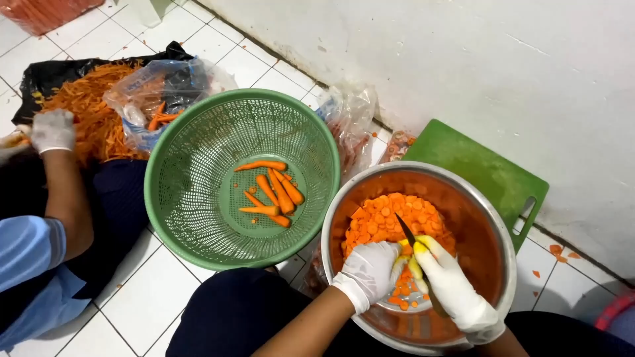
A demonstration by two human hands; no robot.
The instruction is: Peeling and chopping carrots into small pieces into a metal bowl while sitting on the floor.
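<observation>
Here, head view. Left hand (pixel 370 271), white-gloved: closed around a carrot (pixel 405 254) over the steel bowl (pixel 493 218). Right hand (pixel 453 284), white-gloved: gripping a knife (pixel 407 231), blade just above the left fingers, on the carrot. Carrot slices (pixel 390 215): heaped in the bowl, just beyond both hands. Green basket (pixel 192 185): left of the left hand, holding whole carrots (pixel 271 192). Green board (pixel 483 172): beyond the bowl, against the wall. Another person's gloved hand (pixel 53 130): far left, on carrot peelings (pixel 92 106).
</observation>
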